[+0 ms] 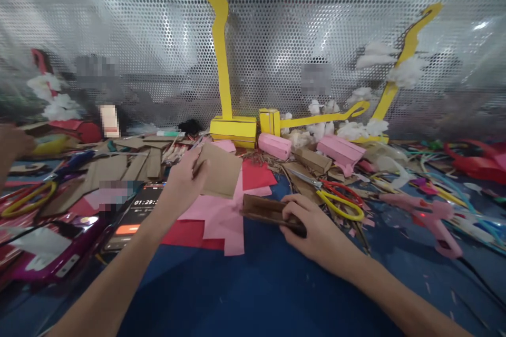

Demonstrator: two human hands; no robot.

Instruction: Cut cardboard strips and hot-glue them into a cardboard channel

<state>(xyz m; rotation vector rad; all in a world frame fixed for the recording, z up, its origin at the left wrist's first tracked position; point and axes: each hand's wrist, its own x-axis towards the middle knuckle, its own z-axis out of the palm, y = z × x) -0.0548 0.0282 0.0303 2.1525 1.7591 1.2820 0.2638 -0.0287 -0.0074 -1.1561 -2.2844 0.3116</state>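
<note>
Between the thumb and fingers of my left hand (190, 176) is a flat cardboard piece (223, 169), tilted up above the sheets. My right hand (312, 224) grips the right end of a folded cardboard strip (263, 209), long and trough-shaped, just over the blue table surface. Under and between the two hands lie pink paper sheets (223, 224) and red paper (259, 175). Scissors with red and yellow handles (342, 205) lie just beyond my right hand. A pink glue gun (429, 216) with a small red light rests farther right.
Yellow hook-shaped stands (233, 129) line the back before a perforated metal screen (269, 52). Pink paper-covered blocks (274, 146) sit near them. Cardboard scraps (105, 171), a phone (136, 216) and a purple case (59, 253) crowd the left. Another person's hand (16, 142) shows at the left edge.
</note>
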